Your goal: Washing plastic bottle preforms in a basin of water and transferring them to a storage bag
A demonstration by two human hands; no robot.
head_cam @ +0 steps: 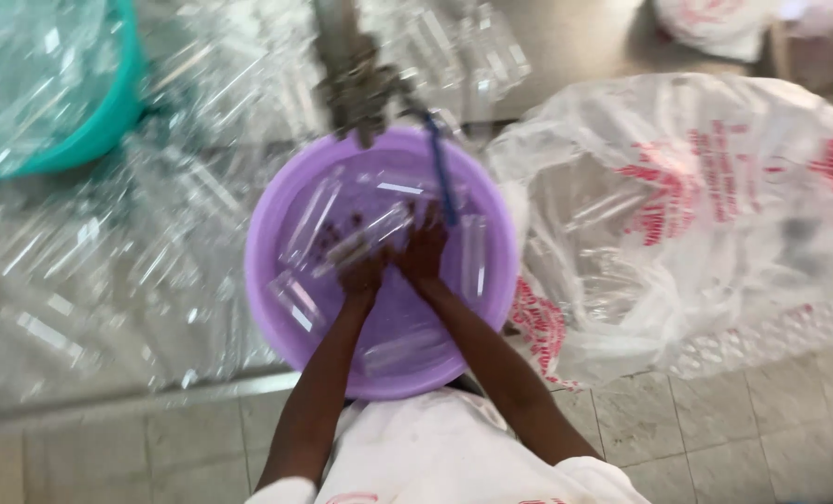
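Observation:
Both my hands reach into a purple basin [267,224] that holds several clear plastic bottles. My left hand [362,273] and my right hand [424,250] meet in the middle of the basin and seem to grip one clear bottle [365,238] between them. The picture is blurred, so the exact grip is hard to make out. A thin blue tube [441,168] hangs into the basin just beyond my right hand. Other clear bottles [309,219] lie around my hands inside the basin.
A metal tap [356,79] stands behind the basin. A heap of clear bottles [90,271] covers the steel counter on the left. A teal basin [108,117] sits far left. A large white plastic bag [696,215] with red print fills the right. Tiled floor lies below.

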